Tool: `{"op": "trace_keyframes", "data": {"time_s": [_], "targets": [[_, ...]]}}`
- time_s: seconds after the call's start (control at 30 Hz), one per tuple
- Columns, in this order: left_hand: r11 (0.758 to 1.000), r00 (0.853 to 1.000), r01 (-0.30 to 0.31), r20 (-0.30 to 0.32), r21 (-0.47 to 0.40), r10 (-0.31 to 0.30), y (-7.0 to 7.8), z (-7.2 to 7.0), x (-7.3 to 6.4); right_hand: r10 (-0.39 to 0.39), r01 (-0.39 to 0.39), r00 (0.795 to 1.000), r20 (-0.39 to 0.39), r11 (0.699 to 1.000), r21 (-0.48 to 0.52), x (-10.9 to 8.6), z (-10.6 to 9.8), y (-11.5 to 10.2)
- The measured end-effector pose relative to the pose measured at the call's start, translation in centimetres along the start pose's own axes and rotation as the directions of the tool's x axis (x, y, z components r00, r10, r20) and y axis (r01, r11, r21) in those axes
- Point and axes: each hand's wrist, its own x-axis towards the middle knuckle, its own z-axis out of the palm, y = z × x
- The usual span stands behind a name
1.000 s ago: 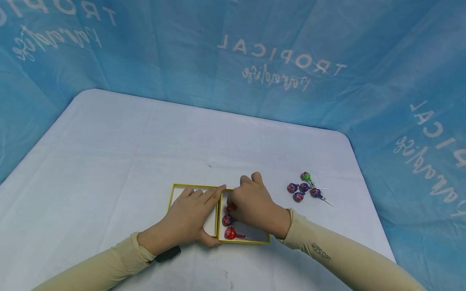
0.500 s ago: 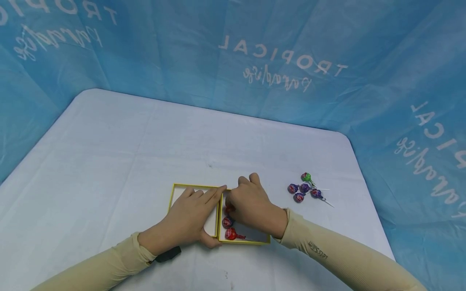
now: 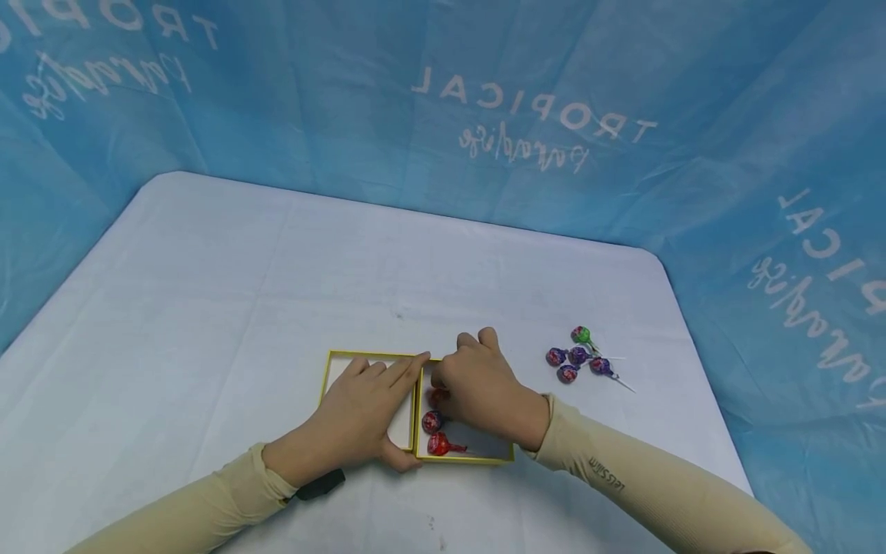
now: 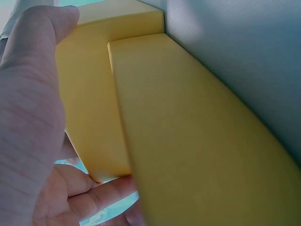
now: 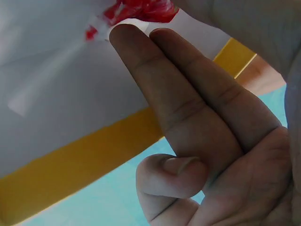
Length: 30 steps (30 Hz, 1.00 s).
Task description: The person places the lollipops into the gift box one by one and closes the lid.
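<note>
A shallow yellow-edged box (image 3: 465, 461) lies in two white-lined halves side by side. My left hand (image 3: 356, 419) spans the left half, fingers at the far edge and thumb at the near one; the left wrist view has the thumb against the yellow wall (image 4: 89, 94). Reaching into the right half, my right hand (image 3: 484, 392) pinches a red lollipop (image 5: 141, 10), its head (image 3: 438, 398) toward the middle divide and its white stick slanting away in the right wrist view. Below it lie a purple lollipop (image 3: 432, 422) and another red lollipop (image 3: 438, 444); the hand hides the rest.
To the right of the box, several loose lollipops lie in a cluster on the white tablecloth (image 3: 228, 331): a green lollipop (image 3: 580, 335) at the back, purple lollipops (image 3: 567, 374) around it. Blue printed curtains (image 3: 388, 115) surround the table.
My right hand shifts only slightly inside the right half, and a little more of the red lollipop's head shows beside its fingertips. The left hand stays on the box.
</note>
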Motion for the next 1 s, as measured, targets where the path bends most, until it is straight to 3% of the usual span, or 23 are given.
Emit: {"op": "trace_keyframes", "data": {"time_s": [0.4, 0.6, 0.7, 0.8, 0.9, 1.0], "targets": [[1.000, 1.000, 0.004, 0.002, -0.007, -0.004, 0.0, 0.1, 0.1, 0.017, -0.017, 1.000, 0.000, 0.998, 0.058, -0.5, -0.4, 0.4], [1.000, 1.000, 0.007, 0.019, -0.010, -0.007, 0.0, 0.2, 0.2, 0.111, -0.098, 0.990, -0.092, 0.985, 0.143, -1.6, -1.1, 1.5], [1.000, 0.999, 0.011, 0.033, -0.015, -0.010, 0.0, 0.2, 0.2, 0.177, -0.136, 0.965, -0.194, 0.969, 0.208, -2.6, -1.4, 2.5], [1.000, 0.999, 0.016, 0.036, -0.011, -0.016, -0.1, 0.1, 0.1, 0.243, -0.164, 0.926, -0.288, 0.949, 0.270, -3.8, -1.7, 3.6], [1.000, 1.000, 0.015, 0.028, -0.013, -0.014, 0.0, 0.1, 0.1, 0.324, -0.208, 0.889, -0.323, 0.915, 0.345, -5.1, -1.7, 4.7], [1.000, 1.000, 0.013, 0.023, -0.026, -0.012, 0.0, 0.1, 0.0, 0.390, -0.245, 0.865, -0.316, 0.878, 0.412, -6.0, -1.4, 5.7]]}}
